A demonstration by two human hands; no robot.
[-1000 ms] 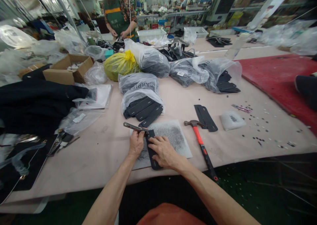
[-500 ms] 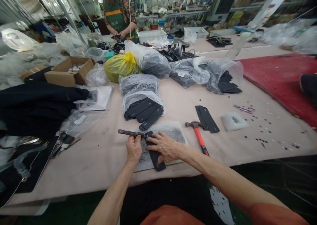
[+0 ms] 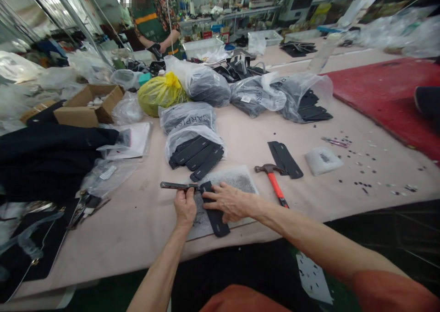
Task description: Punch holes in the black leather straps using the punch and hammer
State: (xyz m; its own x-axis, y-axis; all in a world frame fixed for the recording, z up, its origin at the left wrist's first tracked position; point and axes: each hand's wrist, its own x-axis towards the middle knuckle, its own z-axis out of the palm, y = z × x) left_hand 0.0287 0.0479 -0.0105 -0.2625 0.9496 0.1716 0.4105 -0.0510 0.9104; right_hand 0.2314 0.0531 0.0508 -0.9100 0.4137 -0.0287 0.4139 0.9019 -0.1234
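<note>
In my left hand (image 3: pixel 185 205) is a long, narrow dark metal tool (image 3: pixel 177 186), its exact kind unclear, pointing left. The tool's right end meets the upper part of a black strap-like piece (image 3: pixel 216 218). My right hand (image 3: pixel 228 202) lies on that piece with its fingers spread, pressing near the upper half. Under the piece is a pale speckled board (image 3: pixel 242 177). A claw hammer (image 3: pixel 275 183) with a red handle rests to the right of the board. Beyond it lie two similar black pieces (image 3: pixel 287 158), overlapping each other.
An opened plastic bag (image 3: pixel 194 131) spills more black pieces behind the board. Several filled bags, one yellow (image 3: pixel 161 92), line the back. A clear packet (image 3: pixel 323 161) and small scattered bits lie right, black fabric (image 3: pixel 51 151) left. A person in a green apron (image 3: pixel 153 28) stands across.
The view has shifted slightly. My right thumb has drawn in toward the palm on the black piece. Both hands otherwise keep nearly the same places, the tool still in the left.
</note>
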